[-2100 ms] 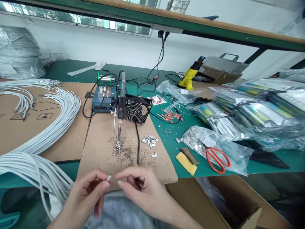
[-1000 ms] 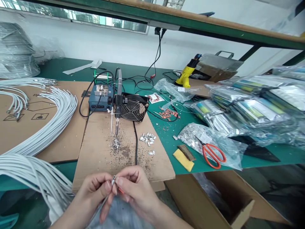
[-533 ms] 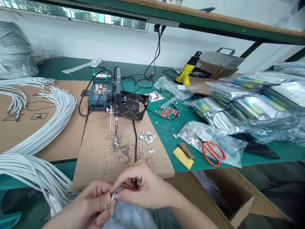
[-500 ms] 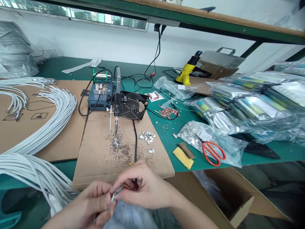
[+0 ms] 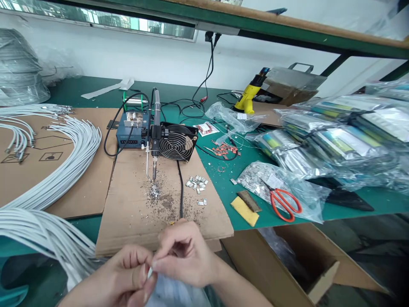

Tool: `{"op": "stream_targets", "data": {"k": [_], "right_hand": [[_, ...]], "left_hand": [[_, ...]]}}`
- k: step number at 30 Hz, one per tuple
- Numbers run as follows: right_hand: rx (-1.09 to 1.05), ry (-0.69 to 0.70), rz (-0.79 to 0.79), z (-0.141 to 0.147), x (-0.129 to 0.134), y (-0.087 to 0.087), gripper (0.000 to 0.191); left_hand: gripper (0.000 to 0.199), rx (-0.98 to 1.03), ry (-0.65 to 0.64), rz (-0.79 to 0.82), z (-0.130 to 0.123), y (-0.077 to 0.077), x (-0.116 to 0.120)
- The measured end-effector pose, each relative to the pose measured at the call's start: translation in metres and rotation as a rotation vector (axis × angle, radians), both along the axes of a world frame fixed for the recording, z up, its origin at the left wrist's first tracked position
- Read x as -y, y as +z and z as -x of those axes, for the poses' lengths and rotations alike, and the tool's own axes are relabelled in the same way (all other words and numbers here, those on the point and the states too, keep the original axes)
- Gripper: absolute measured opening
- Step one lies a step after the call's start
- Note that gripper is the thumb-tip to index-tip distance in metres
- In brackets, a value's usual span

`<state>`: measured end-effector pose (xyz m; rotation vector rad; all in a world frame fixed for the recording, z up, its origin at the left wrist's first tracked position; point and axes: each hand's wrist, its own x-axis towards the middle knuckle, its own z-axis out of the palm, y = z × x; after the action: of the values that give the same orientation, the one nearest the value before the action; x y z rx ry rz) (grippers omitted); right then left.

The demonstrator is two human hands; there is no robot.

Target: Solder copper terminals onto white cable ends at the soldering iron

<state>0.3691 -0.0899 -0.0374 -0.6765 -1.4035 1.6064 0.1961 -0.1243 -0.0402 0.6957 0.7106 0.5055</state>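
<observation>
My left hand (image 5: 128, 270) is closed, its thumb and fingers pinching a thin white cable (image 5: 150, 272) near its end. My right hand (image 5: 188, 256) meets it from the right, with thumb and forefinger pressed together at the cable's tip. The fingers cover that tip, so whatever sits there cannot be made out. Both hands are just in front of the cardboard sheet (image 5: 128, 226), over the near edge of the bench.
A soldering iron (image 5: 155, 140) stands tip down over solder scraps, beside a fan (image 5: 177, 145) and blue station (image 5: 128, 138). Small metal connector shells (image 5: 197, 183) lie to the right. White cable bundles (image 5: 73, 170) fill the left. Red-handled scissors (image 5: 284, 204) rest on a plastic bag.
My right hand's fingers have closed in around the cable's end, and the orange-red bit seen between them is now hidden. The view has shifted slightly.
</observation>
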Motion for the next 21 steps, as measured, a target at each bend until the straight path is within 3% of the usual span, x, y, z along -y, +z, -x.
{"op": "stream_targets", "data": {"k": [3,4,7,9,14,21], "right_hand": [[-0.001,-0.220,0.035,-0.015,-0.003,0.003,0.038],[0.074,-0.222,0.026,-0.021,-0.003,0.005,0.033],[0.341,-0.044,0.015,-0.030,-0.001,0.010,0.017],[0.421,0.020,-0.005,-0.028,0.003,0.013,0.021],[0.476,0.042,-0.128,-0.017,0.004,0.021,0.008],[0.485,0.062,-0.202,-0.020,0.000,0.025,0.011]], "left_hand": [[0.049,-0.108,0.042,0.010,0.004,0.009,0.002],[0.049,-0.174,0.099,-0.015,0.004,0.012,0.003],[0.052,-0.359,0.290,-0.141,0.003,0.020,0.004],[0.053,-0.451,0.335,-0.227,0.001,0.020,0.004],[0.050,-0.563,0.303,-0.379,-0.002,0.011,0.006],[0.047,-0.587,0.263,-0.444,0.001,0.013,0.006]]}}
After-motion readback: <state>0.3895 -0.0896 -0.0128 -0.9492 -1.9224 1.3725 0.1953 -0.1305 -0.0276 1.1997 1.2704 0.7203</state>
